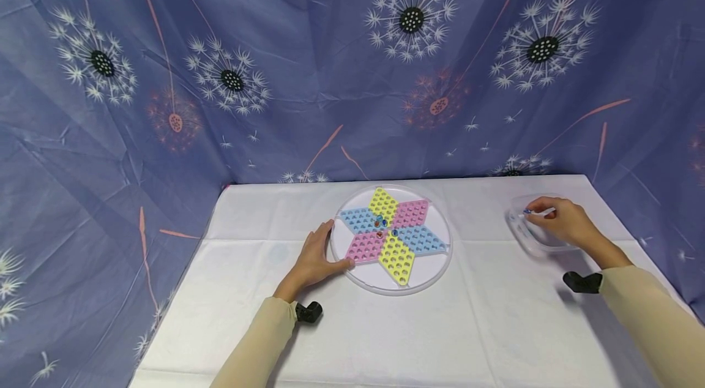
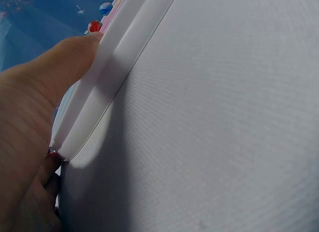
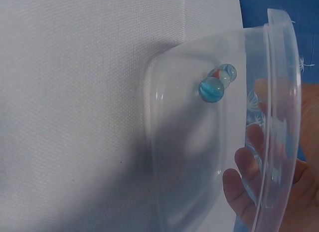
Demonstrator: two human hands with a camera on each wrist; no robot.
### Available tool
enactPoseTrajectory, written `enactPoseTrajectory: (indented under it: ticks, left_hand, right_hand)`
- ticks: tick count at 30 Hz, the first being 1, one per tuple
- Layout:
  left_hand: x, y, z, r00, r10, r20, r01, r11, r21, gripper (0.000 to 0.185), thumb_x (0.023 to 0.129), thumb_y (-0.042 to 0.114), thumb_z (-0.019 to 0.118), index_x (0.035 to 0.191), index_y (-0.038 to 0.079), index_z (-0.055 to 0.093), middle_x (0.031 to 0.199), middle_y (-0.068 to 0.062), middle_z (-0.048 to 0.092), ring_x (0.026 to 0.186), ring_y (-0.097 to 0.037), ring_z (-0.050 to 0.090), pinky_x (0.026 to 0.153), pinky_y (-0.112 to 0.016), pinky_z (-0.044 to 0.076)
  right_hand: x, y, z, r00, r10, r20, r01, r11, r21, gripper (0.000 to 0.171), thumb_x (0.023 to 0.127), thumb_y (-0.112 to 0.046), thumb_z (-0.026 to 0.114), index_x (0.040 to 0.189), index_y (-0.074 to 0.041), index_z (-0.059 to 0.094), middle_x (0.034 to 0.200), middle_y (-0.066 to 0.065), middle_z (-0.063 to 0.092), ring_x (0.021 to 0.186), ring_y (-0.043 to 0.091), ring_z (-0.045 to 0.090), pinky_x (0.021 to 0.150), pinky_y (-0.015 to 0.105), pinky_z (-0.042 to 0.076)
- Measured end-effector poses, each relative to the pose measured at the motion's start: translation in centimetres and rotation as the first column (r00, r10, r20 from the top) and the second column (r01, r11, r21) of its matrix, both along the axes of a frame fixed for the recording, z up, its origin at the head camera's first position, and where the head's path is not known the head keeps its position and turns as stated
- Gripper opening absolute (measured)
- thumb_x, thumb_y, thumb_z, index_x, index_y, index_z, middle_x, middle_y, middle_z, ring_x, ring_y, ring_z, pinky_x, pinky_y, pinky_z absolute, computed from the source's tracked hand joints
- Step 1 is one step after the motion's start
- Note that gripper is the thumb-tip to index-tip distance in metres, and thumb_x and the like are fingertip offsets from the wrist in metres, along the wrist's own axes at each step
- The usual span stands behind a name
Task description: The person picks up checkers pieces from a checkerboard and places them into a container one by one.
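The marbles [image 3: 217,82] — blue-swirled glass, touching one another — lie at the bottom of a clear plastic container [image 1: 525,240] on the right side of a white-clothed table [image 1: 473,327]. The right hand [image 1: 559,221] reaches over the container's rim, fingers dipped inside; whether they pinch anything cannot be told. At the table's centre sits a round white game board [image 1: 426,275] with a six-pointed star of pink, blue and yellow holes, a few marbles near its middle. The left hand [image 1: 315,256] rests against the board's left rim — thumb on the edge, fingers relaxed and close together. A dandelion-print blue cloth [image 1: 275,70] hangs behind.
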State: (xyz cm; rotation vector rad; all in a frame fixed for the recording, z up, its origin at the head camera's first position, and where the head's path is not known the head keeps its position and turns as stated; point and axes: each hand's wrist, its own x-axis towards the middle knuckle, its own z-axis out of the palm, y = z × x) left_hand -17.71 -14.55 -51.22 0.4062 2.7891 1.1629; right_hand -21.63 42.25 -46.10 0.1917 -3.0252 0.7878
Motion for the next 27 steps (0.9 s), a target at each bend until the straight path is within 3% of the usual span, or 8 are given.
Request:
enactPoseTrajectory:
  ticks: [14, 27]
  left_hand:
    - [-0.02, 0.00, 0.09, 1.000, -0.001, 0.012, 0.001, 1.000, -0.001, 0.113, 0.079, 0.050, 0.085, 0.163, 0.006, 0.024, 0.167, -0.017, 0.027, 0.156, -0.034, 0.019, 0.130, -0.046, 0.007]
    - [0.23, 0.03, 0.06, 1.000, 0.005, 0.008, -0.006, 1.000, 0.014, 0.113, 0.079, 0.048, 0.086, 0.162, 0.004, 0.024, 0.166, -0.018, 0.028, 0.155, -0.036, 0.022, 0.130, -0.048, 0.008]
  right_hand:
    - [0.20, 0.12, 0.12, 0.999, -0.009, -0.053, 0.008, 1.000, -0.019, 0.045, 0.098, -0.034, 0.071, 0.128, -0.002, 0.065, 0.115, 0.030, 0.068, 0.093, 0.041, 0.067, 0.068, 0.039, 0.054]
    - [0.53, 0.29, 0.19, 0.994, 0.000, -0.108, -0.003, 1.000, -0.029, 0.042, 0.097, -0.032, 0.073, 0.128, -0.003, 0.066, 0.113, 0.028, 0.070, 0.091, 0.043, 0.069, 0.073, 0.053, 0.058]
